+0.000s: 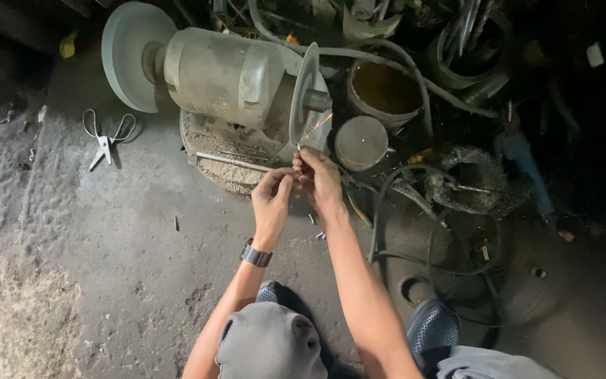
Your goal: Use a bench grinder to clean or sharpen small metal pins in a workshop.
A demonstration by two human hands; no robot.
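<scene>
**Grinding at floor level**

Rough, pitted concrete floor (106, 231), dim light, clutter packed along the far edge. A bench grinder (226, 74) sits on the floor on a round, grit-covered base, with a broad grey wheel (129, 52) at its left end and a thinner disc (308, 95) at its right end. A few sparks show at the lower edge of the thinner disc.

The person crouches over the work, knees and dark shoes in view at the bottom. Both hands meet just below the thinner disc. The right hand (319, 181) is closed, fingertips pinching a small metal piece (301, 149) up against the disc edge. The left hand (273, 198), with a dark watch (255, 255) on its wrist, is curled narrow beside it, thumb and fingers touching the right hand's fingers; whether it grips the piece too cannot be told. The piece is too small to make out its shape.

Scissors (109, 137) lie open on the floor to the left of the grinder, well apart from the hands. A round tin with a rusty inside (385, 90) and a flat round lid (360, 142) stand just right of the disc. Black cables (415, 210) loop over the floor at right. Small bits of metal (315, 226) lie near the right forearm.
</scene>
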